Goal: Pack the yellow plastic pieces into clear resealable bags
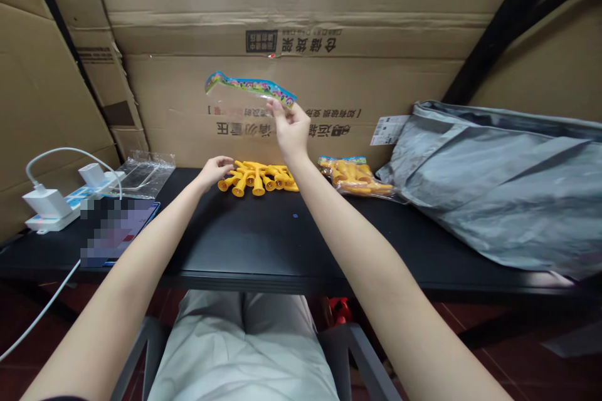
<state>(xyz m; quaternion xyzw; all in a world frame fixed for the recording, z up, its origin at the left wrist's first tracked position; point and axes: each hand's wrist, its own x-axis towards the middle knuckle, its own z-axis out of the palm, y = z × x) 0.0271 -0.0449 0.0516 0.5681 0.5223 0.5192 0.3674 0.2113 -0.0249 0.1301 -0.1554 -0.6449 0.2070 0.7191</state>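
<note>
The right hand (pixel 291 128) pinches a clear plastic bag (pixel 245 88) by its colourful header card, raised over the table's far edge. The left hand (pixel 214 170) curls against loose yellow plastic toys (pixel 258 178); whether it grips one cannot be told. Pinching the stiff card probably steadies the limp film best. The black table (pixel 263 244) has a filled toy bag (pixel 352 177) to the right and cardboard boxes (pixel 376 75) behind.

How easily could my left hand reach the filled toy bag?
Probably not easily: the right forearm lies between the left hand and the filled toy bag, and loose yellow toys sit in the path.
</note>
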